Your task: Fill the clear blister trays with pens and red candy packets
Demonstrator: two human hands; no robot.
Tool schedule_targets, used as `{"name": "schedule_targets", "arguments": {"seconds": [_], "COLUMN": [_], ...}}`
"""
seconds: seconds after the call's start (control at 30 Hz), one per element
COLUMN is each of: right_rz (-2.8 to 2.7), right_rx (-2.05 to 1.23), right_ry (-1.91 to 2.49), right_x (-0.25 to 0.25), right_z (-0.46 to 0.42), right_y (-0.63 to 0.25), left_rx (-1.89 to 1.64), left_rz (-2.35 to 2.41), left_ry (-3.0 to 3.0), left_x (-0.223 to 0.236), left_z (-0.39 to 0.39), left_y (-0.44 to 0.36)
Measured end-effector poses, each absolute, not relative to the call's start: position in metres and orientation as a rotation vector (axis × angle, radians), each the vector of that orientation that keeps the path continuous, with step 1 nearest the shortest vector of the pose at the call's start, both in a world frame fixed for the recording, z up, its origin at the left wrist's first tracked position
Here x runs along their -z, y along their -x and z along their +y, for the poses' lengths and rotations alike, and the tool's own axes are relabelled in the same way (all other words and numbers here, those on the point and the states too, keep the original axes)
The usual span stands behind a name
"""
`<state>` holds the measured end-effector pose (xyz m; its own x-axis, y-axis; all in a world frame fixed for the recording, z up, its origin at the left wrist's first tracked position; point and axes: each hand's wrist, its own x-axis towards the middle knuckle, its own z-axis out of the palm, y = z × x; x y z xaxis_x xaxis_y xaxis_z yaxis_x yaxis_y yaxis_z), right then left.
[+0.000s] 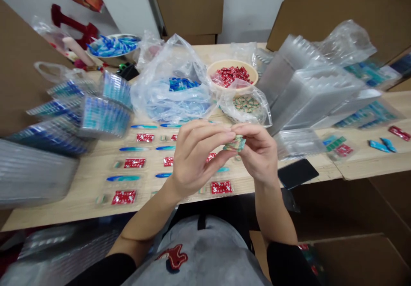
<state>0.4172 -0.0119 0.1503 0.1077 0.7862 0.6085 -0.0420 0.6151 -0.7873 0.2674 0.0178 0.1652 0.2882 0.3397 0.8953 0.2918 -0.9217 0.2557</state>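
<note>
My left hand (195,155) and my right hand (258,151) meet above the table's front edge, both pinching a small green packet (236,144) between fingertips. Under them lie clear blister trays (141,162) with red packets (134,163), blue sticks (134,149) and small green pieces in their pockets. A bag of small green packets (245,105) sits just beyond my hands. Behind it stands a beige bowl (253,74) of red packets.
A plastic bag of blue packets (180,89) lies at the centre back. Stacks of filled trays (96,110) stand left, empty clear trays (308,84) right. A black phone (298,173) lies right of my hands. A metal bowl (112,48) of blue sticks is far left. Cardboard boxes surround the table.
</note>
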Motion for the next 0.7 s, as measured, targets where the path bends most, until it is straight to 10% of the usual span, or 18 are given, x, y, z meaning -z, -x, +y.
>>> {"name": "schedule_targets", "arguments": {"seconds": [0.7], "right_rz": [-1.352], "right_rx": [0.239], "right_ry": [1.678], "right_x": [0.071], "right_z": [-0.068], "right_y": [-0.454], "left_rx": [-1.036], "left_rz": [2.083], "left_ry": [-1.102], "left_x": [-0.008], "left_z": [0.164], "left_y": [-0.022]}}
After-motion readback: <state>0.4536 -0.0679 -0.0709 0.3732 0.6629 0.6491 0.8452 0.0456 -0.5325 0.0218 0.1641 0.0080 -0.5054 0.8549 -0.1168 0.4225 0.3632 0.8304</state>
